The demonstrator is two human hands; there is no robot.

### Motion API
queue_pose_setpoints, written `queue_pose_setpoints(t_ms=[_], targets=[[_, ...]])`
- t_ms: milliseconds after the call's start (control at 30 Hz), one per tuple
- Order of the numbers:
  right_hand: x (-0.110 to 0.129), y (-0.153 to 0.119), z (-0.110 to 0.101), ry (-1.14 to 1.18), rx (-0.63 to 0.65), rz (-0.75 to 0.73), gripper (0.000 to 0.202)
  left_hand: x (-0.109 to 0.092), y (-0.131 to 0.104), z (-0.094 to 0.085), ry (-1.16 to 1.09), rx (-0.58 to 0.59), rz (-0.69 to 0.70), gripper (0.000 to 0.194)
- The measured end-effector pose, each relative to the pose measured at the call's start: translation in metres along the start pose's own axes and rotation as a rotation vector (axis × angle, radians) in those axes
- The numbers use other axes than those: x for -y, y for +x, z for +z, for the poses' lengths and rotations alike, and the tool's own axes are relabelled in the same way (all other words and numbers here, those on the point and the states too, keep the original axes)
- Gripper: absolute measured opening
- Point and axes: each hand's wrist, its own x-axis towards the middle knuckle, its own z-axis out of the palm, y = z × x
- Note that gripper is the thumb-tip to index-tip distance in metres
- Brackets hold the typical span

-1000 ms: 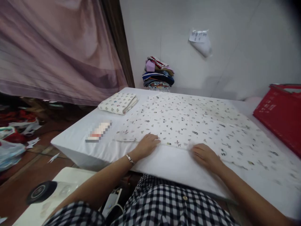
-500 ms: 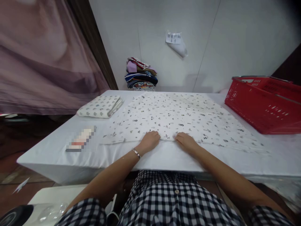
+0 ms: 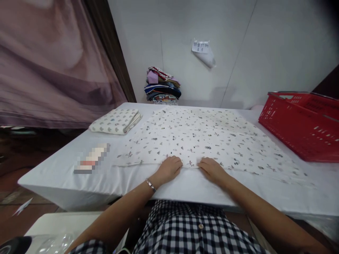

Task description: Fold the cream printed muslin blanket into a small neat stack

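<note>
A white cloth (image 3: 185, 137) with small grey and dark prints lies spread on the white-covered table (image 3: 60, 158). My left hand (image 3: 170, 169) grips its near edge left of the middle, fingers curled over the border. A short way to the right, my right hand (image 3: 212, 169) pinches the same edge. Between the two hands a short stretch of the edge shows. Thumbs and undersides of the fingers are mostly hidden.
A folded patterned cloth (image 3: 116, 121) sits at the table's back left, with a blurred flat object (image 3: 92, 158) nearer. Behind the table is a stack of folded fabrics (image 3: 162, 86). At the right stands a red basket (image 3: 299, 123). A sign (image 3: 201, 47) hangs on the wall.
The view has shifted slightly, so most things appear a little lower and further right. Both hands keep their places on the cloth's near edge.
</note>
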Motion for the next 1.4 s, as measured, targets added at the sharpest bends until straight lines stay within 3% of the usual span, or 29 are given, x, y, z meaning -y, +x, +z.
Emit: queue_pose_setpoints(t_ms=[167, 433, 633, 800, 1000, 1133, 1400], targets=[[0.004, 0.009, 0.002, 0.007, -0.009, -0.028, 0.025, -0.004, 0.004, 0.000, 0.004, 0.005, -0.045, 0.021], [0.011, 0.008, 0.008, 0.029, -0.002, -0.083, 0.027, -0.006, -0.002, 0.001, -0.016, 0.069, -0.039, 0.017], [0.017, 0.026, 0.012, 0.033, 0.031, -0.046, 0.025, -0.002, -0.009, 0.005, -0.007, 0.021, -0.126, 0.022], [0.032, 0.052, 0.027, 0.000, 0.087, -0.087, 0.024, -0.001, -0.010, 0.005, 0.067, 0.017, -0.211, 0.014], [0.041, 0.048, 0.033, 0.105, 0.096, -0.156, 0.027, 0.000, -0.024, 0.003, 0.058, 0.012, -0.178, 0.010], [0.042, 0.051, 0.028, 0.126, 0.124, -0.135, 0.028, 0.009, -0.037, -0.003, 0.085, -0.004, -0.282, 0.014], [0.053, 0.062, 0.032, 0.040, 0.165, -0.163, 0.031, 0.041, -0.068, -0.025, 0.138, -0.017, -0.623, 0.018]])
